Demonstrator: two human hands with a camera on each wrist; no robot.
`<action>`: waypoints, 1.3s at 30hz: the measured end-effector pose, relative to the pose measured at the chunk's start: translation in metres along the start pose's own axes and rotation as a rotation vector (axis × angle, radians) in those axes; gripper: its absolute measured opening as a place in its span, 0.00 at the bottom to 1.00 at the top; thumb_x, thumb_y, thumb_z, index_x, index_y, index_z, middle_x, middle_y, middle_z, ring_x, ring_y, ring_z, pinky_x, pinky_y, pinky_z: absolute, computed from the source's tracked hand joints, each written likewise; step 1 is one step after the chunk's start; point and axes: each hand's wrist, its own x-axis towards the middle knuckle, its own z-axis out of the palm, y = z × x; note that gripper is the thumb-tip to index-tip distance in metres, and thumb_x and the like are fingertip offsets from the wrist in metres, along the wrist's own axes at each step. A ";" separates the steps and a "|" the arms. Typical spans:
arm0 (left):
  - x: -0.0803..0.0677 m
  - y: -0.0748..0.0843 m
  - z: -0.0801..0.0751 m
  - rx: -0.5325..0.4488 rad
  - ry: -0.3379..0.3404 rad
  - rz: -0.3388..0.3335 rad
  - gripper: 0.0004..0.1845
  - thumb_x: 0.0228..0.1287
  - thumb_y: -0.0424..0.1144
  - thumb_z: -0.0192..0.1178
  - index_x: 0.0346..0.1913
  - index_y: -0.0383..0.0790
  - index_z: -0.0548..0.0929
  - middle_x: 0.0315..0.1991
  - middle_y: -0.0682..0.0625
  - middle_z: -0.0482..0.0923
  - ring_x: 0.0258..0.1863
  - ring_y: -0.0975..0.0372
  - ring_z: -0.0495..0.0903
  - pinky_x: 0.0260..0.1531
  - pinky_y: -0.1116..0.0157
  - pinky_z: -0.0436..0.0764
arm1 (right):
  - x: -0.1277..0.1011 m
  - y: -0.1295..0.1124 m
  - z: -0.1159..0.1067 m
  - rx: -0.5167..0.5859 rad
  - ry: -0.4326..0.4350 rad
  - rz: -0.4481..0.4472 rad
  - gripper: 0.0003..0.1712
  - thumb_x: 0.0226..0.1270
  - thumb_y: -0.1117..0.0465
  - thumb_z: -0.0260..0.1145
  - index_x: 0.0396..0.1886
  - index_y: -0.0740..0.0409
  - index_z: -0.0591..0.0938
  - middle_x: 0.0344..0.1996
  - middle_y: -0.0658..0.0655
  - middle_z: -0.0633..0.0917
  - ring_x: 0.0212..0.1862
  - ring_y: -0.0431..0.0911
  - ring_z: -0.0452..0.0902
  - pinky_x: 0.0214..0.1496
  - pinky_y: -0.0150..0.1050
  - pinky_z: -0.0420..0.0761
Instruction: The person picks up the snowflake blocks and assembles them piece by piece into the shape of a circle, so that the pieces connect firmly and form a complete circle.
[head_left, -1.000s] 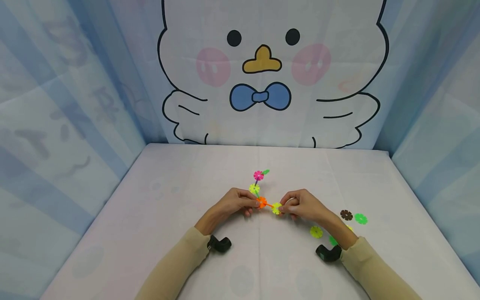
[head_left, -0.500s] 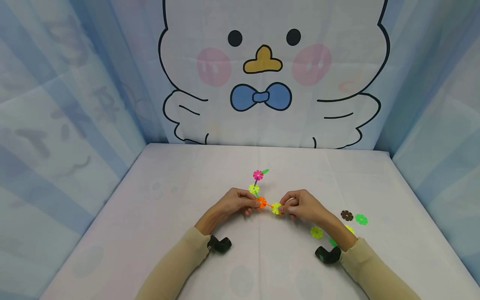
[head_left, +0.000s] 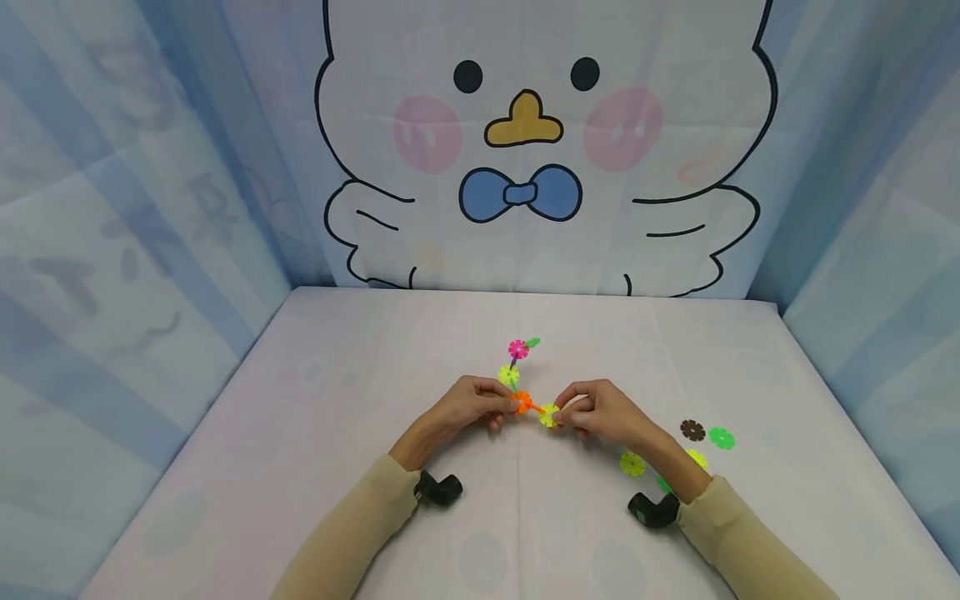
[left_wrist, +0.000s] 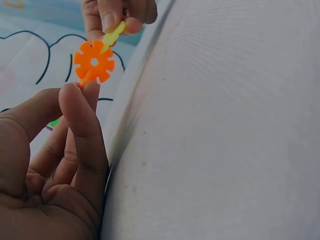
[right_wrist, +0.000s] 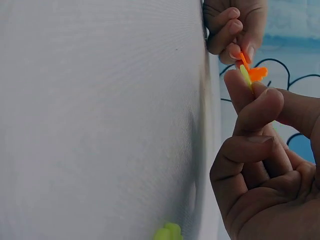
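Now | left hand (head_left: 468,404) pinches orange disc (head_left: 523,402), chain running away from the person | right hand (head_left: 600,410) pinches yellow disc (head_left: 550,415), just right of orange, touching | above mid-table (head_left: 375,350)

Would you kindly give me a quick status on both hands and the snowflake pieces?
Left hand pinches orange disc of the chain. Right hand pinches yellow-green disc at its edge. Loose discs on table by right wrist; nothing between the hands.
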 end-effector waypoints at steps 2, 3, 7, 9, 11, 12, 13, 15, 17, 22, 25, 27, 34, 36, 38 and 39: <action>0.000 0.000 0.000 -0.004 0.001 -0.001 0.10 0.59 0.37 0.69 0.42 0.36 0.85 0.26 0.50 0.82 0.20 0.65 0.76 0.24 0.71 0.81 | 0.000 -0.001 0.000 0.001 -0.002 -0.001 0.09 0.63 0.64 0.67 0.42 0.62 0.82 0.32 0.60 0.90 0.22 0.44 0.75 0.24 0.34 0.76; 0.001 0.000 0.000 -0.002 0.002 -0.001 0.11 0.59 0.37 0.69 0.42 0.36 0.85 0.26 0.50 0.82 0.20 0.65 0.76 0.24 0.71 0.81 | -0.001 -0.002 0.000 0.001 -0.004 -0.001 0.09 0.63 0.64 0.67 0.42 0.62 0.82 0.32 0.60 0.90 0.22 0.44 0.75 0.24 0.34 0.76; 0.002 -0.002 0.000 0.010 0.007 0.002 0.13 0.59 0.39 0.70 0.44 0.36 0.85 0.30 0.50 0.84 0.20 0.65 0.76 0.24 0.71 0.81 | -0.002 -0.003 0.000 -0.008 -0.009 -0.011 0.08 0.63 0.63 0.68 0.40 0.62 0.83 0.31 0.60 0.89 0.22 0.43 0.75 0.25 0.35 0.76; 0.003 -0.003 -0.001 0.013 0.009 0.005 0.14 0.59 0.40 0.69 0.45 0.36 0.85 0.32 0.50 0.85 0.21 0.65 0.76 0.24 0.71 0.81 | -0.002 -0.004 0.000 -0.020 -0.008 -0.013 0.09 0.62 0.61 0.69 0.39 0.60 0.84 0.30 0.60 0.88 0.22 0.43 0.74 0.25 0.34 0.76; 0.003 -0.003 -0.001 0.013 0.008 0.009 0.15 0.60 0.40 0.69 0.47 0.36 0.85 0.33 0.50 0.86 0.21 0.65 0.76 0.24 0.71 0.80 | -0.002 -0.004 0.000 -0.026 -0.011 -0.014 0.10 0.61 0.58 0.71 0.38 0.59 0.85 0.29 0.60 0.87 0.22 0.42 0.72 0.25 0.33 0.74; 0.003 -0.004 -0.001 0.011 0.008 0.010 0.15 0.60 0.41 0.69 0.47 0.37 0.85 0.33 0.50 0.86 0.21 0.65 0.76 0.24 0.71 0.80 | -0.002 -0.005 0.000 -0.024 -0.013 -0.010 0.10 0.60 0.58 0.72 0.38 0.59 0.86 0.29 0.60 0.87 0.22 0.42 0.72 0.24 0.33 0.73; 0.003 -0.004 -0.001 0.008 0.007 0.010 0.15 0.60 0.41 0.69 0.47 0.36 0.85 0.34 0.50 0.86 0.21 0.65 0.76 0.24 0.71 0.80 | -0.002 -0.005 0.000 -0.024 -0.013 -0.005 0.10 0.60 0.57 0.72 0.38 0.58 0.86 0.29 0.60 0.87 0.22 0.42 0.71 0.24 0.32 0.73; 0.003 -0.004 -0.001 0.009 0.010 0.015 0.16 0.60 0.41 0.68 0.48 0.36 0.85 0.33 0.51 0.86 0.21 0.65 0.77 0.24 0.71 0.81 | -0.002 -0.004 0.000 -0.018 -0.027 -0.014 0.11 0.59 0.58 0.72 0.39 0.59 0.86 0.29 0.60 0.87 0.22 0.41 0.70 0.24 0.32 0.71; 0.003 -0.003 0.000 0.004 0.011 0.017 0.16 0.61 0.41 0.68 0.48 0.36 0.85 0.32 0.51 0.85 0.21 0.65 0.77 0.24 0.71 0.81 | -0.002 -0.004 0.001 -0.015 -0.039 -0.012 0.12 0.59 0.58 0.73 0.40 0.59 0.86 0.29 0.60 0.87 0.22 0.40 0.69 0.24 0.31 0.71; 0.003 -0.003 0.000 -0.002 0.001 0.026 0.16 0.63 0.42 0.67 0.48 0.35 0.84 0.31 0.50 0.84 0.20 0.65 0.77 0.24 0.71 0.81 | -0.001 -0.003 0.002 -0.006 -0.054 -0.016 0.13 0.58 0.58 0.74 0.40 0.60 0.86 0.28 0.61 0.87 0.21 0.40 0.69 0.24 0.30 0.71; 0.003 -0.003 0.000 0.042 -0.027 0.030 0.16 0.64 0.44 0.66 0.48 0.36 0.84 0.33 0.50 0.85 0.21 0.64 0.78 0.23 0.70 0.81 | -0.002 -0.002 0.002 0.004 -0.050 -0.026 0.12 0.59 0.60 0.72 0.40 0.62 0.85 0.29 0.63 0.88 0.21 0.40 0.69 0.24 0.31 0.71; 0.003 -0.002 0.001 0.084 -0.058 0.030 0.15 0.64 0.46 0.65 0.47 0.37 0.85 0.35 0.49 0.86 0.22 0.63 0.79 0.24 0.69 0.81 | -0.002 -0.002 0.002 0.010 -0.041 -0.027 0.12 0.60 0.60 0.72 0.40 0.62 0.85 0.29 0.63 0.88 0.21 0.40 0.69 0.24 0.31 0.71; -0.003 0.004 0.008 0.193 -0.150 0.037 0.13 0.62 0.44 0.67 0.44 0.40 0.87 0.38 0.45 0.88 0.25 0.61 0.83 0.26 0.66 0.84 | -0.001 -0.002 0.003 0.024 -0.014 -0.015 0.12 0.59 0.59 0.72 0.39 0.61 0.84 0.30 0.62 0.89 0.23 0.41 0.73 0.25 0.32 0.75; -0.003 0.004 0.011 0.194 -0.161 0.038 0.12 0.62 0.42 0.67 0.45 0.40 0.87 0.38 0.44 0.89 0.25 0.61 0.84 0.26 0.65 0.85 | -0.001 -0.002 0.003 0.022 -0.008 -0.011 0.12 0.59 0.58 0.73 0.39 0.61 0.84 0.30 0.61 0.89 0.24 0.42 0.73 0.25 0.32 0.75; -0.004 0.004 0.013 0.196 -0.165 0.042 0.12 0.62 0.41 0.67 0.45 0.39 0.86 0.38 0.43 0.89 0.25 0.61 0.84 0.25 0.65 0.85 | -0.001 -0.002 0.003 0.021 -0.007 -0.014 0.12 0.59 0.58 0.73 0.39 0.62 0.84 0.30 0.61 0.90 0.24 0.41 0.74 0.25 0.32 0.75; -0.003 0.004 0.015 0.193 -0.164 0.043 0.12 0.62 0.41 0.67 0.46 0.38 0.86 0.38 0.43 0.89 0.25 0.62 0.84 0.25 0.65 0.85 | -0.001 -0.003 0.003 0.021 -0.009 -0.018 0.13 0.60 0.59 0.73 0.39 0.62 0.84 0.30 0.62 0.90 0.24 0.41 0.75 0.26 0.32 0.75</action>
